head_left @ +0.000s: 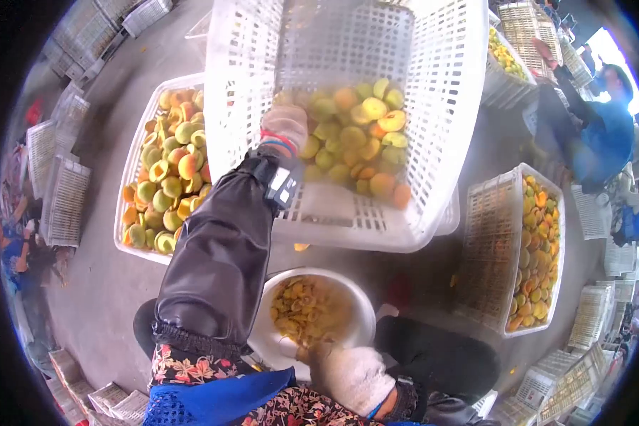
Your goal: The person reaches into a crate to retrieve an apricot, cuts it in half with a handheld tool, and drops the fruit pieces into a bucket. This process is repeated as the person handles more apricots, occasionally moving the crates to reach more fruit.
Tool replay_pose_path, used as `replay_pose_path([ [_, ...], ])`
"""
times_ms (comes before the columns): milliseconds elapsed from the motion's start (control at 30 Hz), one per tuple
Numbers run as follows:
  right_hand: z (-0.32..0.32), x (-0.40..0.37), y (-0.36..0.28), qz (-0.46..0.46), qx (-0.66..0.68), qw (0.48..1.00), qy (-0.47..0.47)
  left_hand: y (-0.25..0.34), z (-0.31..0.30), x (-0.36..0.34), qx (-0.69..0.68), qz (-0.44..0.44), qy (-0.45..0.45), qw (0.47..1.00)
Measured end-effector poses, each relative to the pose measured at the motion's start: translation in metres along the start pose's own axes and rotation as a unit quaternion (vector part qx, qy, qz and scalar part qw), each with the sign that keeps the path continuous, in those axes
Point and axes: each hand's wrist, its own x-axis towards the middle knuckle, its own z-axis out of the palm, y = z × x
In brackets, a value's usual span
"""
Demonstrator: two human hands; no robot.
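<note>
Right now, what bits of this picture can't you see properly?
1. Left hand: head view, fingers buried in the fruit inside the white crate; grip unclear.
2. Right hand: head view, blurred glove at the bowl; holding anything, unclear.
3. Bowl's yellow pieces: blurred, kind unclear.
4. Person in blue: cut by the lens edge.

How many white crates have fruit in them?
4. The left crate, the big tilted middle crate by the left hand, the right crate, and the top-right crate. More may be hidden.
</note>
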Motion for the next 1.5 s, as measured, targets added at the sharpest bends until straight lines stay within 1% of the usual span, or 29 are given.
replay_pose_path([
  [33, 0.014, 0.000, 0.008, -0.002, 0.082, 0.993, 0.090, 0.006, 0.011, 0.007, -0.106, 0.023, -0.076, 0.991],
  [100, 0.016, 0.006, 0.019, 0.021, 0.089, 0.993, 0.080, 0.011, 0.032, 0.018, -0.314, 0.068, -0.219, 0.921],
  [167, 0.022, 0.007, 0.022, 0.058, 0.119, 0.989, 0.060, 0.004, 0.048, 0.022, -0.496, 0.119, -0.344, 0.788],
  [233, 0.031, 0.001, 0.016, 0.090, 0.150, 0.984, 0.037, -0.089, -0.005, 0.051, -0.622, 0.131, -0.467, 0.615],
  [267, 0.034, -0.001, 0.012, 0.103, 0.163, 0.981, 0.032, -0.096, -0.009, 0.045, -0.622, 0.131, -0.463, 0.618],
  [300, 0.038, -0.002, 0.002, 0.149, 0.047, 0.983, 0.094, -0.099, -0.011, 0.039, -0.616, 0.098, -0.436, 0.649],
  [333, 0.039, -0.004, 0.007, 0.151, 0.047, 0.983, 0.092, -0.103, -0.015, 0.027, -0.608, 0.065, -0.413, 0.675],
  [400, 0.041, -0.005, 0.020, -0.128, 0.032, 0.967, 0.216, -0.136, -0.022, 0.018, -0.762, 0.123, -0.256, 0.582],
  [467, 0.044, -0.007, 0.015, -0.079, 0.045, 0.988, 0.123, -0.078, 0.008, -0.004, -0.702, 0.151, -0.333, 0.611],
  [567, 0.048, -0.010, 0.006, -0.002, 0.053, 0.997, 0.058, -0.053, 0.029, -0.035, -0.715, 0.151, -0.361, 0.580],
  [667, 0.026, -0.012, 0.003, -0.080, 0.009, 0.989, 0.128, -0.053, 0.031, -0.017, -0.736, 0.135, -0.352, 0.562],
  [700, 0.069, 0.001, 0.025, -0.113, 0.109, 0.959, 0.236, -0.067, 0.022, -0.015, -0.709, 0.137, -0.337, 0.604],
  [733, 0.047, -0.001, 0.020, -0.097, 0.018, 0.974, 0.202, -0.079, 0.011, -0.010, -0.680, 0.138, -0.319, 0.645],
  [800, 0.037, 0.000, 0.016, -0.034, 0.083, 0.980, 0.177, -0.079, -0.003, -0.015, -0.692, 0.074, -0.270, 0.665],
  [833, 0.041, 0.000, 0.021, -0.075, 0.013, 0.977, 0.201, -0.086, -0.011, -0.014, -0.695, 0.077, -0.266, 0.664],
  [900, 0.037, 0.002, 0.022, -0.079, 0.006, 0.977, 0.196, -0.103, -0.018, 0.001, -0.680, 0.088, -0.433, 0.585],
  [967, 0.036, 0.002, 0.023, -0.084, 0.000, 0.978, 0.192, -0.095, -0.018, 0.004, -0.681, 0.036, -0.466, 0.563],
  [1000, 0.038, 0.002, 0.027, -0.119, 0.046, 0.953, 0.274, -0.095, -0.017, 0.004, -0.677, -0.014, -0.505, 0.535],
  [1033, 0.036, 0.001, 0.028, -0.153, 0.092, 0.919, 0.352, -0.112, -0.023, 0.000, -0.762, -0.088, -0.531, 0.359],
  [1067, 0.029, 0.000, 0.030, -0.162, -0.183, 0.906, 0.346, -0.132, -0.031, -0.010, -0.862, -0.117, -0.468, 0.154],
  [1100, 0.008, -0.008, 0.024, -0.179, -0.161, 0.896, 0.373, -0.148, -0.037, -0.018, -0.912, -0.140, -0.380, -0.061],
  [1167, -0.005, -0.014, 0.025, -0.180, -0.100, 0.881, 0.425, -0.145, -0.018, -0.046, -0.744, 0.028, -0.332, -0.579],
  [1200, -0.007, -0.012, 0.023, -0.166, -0.058, 0.876, 0.449, -0.179, -0.038, -0.043, -0.745, 0.026, -0.334, -0.576],
  [1267, -0.013, -0.015, 0.014, -0.118, 0.057, 0.869, 0.476, -0.254, -0.090, -0.042, -0.786, -0.172, -0.411, -0.428],
  [1300, -0.012, -0.013, 0.014, -0.105, 0.049, 0.877, 0.467, -0.276, -0.109, -0.046, -0.787, -0.175, -0.411, -0.426],
  [1367, -0.006, -0.011, 0.012, -0.091, 0.027, 0.884, 0.458, -0.313, -0.133, -0.064, -0.881, -0.140, -0.343, -0.294],
  [1400, -0.003, -0.011, 0.012, -0.095, 0.028, 0.885, 0.456, -0.321, -0.134, -0.078, -0.890, -0.149, -0.357, -0.241],
  [1467, 0.004, -0.010, 0.015, -0.230, -0.019, 0.817, 0.528, -0.357, -0.159, -0.080, -0.902, -0.167, -0.359, -0.173],
  [1500, 0.009, -0.009, 0.015, -0.221, -0.012, 0.830, 0.512, -0.356, -0.157, -0.097, -0.900, -0.171, -0.361, -0.173],
])
